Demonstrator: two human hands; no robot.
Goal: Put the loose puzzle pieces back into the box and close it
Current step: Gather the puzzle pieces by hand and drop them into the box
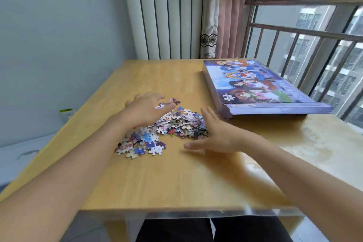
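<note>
- The left hand (146,109) hovers palm down over the far left part of the pile of puzzle pieces (167,129), fingers spread and only loosely bent, gripping nothing; whether the fingertips touch the pieces cannot be told, as the hand is blurred.
- The right hand (214,135) stands on its edge at the right side of the pile, fingers straight and together, thumb pointing left along the near side, palm against the pieces.
- The pile lies between the two hands, in the middle of the wooden table (157,182); it is thickest next to the right hand and thins into a flat scatter toward the near left, under the left forearm.
- A few pieces lie apart just beyond the left fingertips.
- The puzzle box (261,88) lies flat and closed on the far right of the table, near the right hand, its picture side up and its near right corner reaching the table's right edge.
- Bare tabletop stretches near of the pile and far left of it.
- A window railing (306,33) runs along the right; a curtain (222,25) hangs behind the table.
</note>
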